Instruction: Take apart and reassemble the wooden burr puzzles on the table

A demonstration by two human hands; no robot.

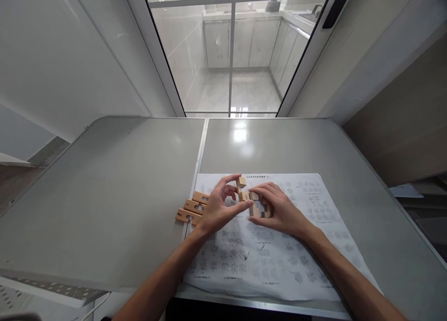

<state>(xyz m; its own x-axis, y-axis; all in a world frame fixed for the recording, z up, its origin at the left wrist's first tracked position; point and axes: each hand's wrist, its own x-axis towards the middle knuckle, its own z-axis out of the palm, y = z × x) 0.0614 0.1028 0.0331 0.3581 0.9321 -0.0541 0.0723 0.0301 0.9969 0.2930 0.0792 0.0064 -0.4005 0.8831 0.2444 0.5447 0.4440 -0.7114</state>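
Observation:
My left hand [218, 207] and my right hand [279, 209] meet over a printed sheet of diagrams [275, 256] and together grip a small cluster of notched wooden puzzle pieces [248, 197]. The left thumb and forefinger pinch an upright piece at the cluster's left. My right hand's fingers curl round the pieces on the right. Three more notched wooden bars [190, 208] lie side by side just left of my left hand, partly off the sheet.
A grey two-panel table [115, 190] carries everything, with a seam running down its middle. A glass sliding door [230, 51] stands beyond the far edge. A wall panel [391, 60] rises at the right.

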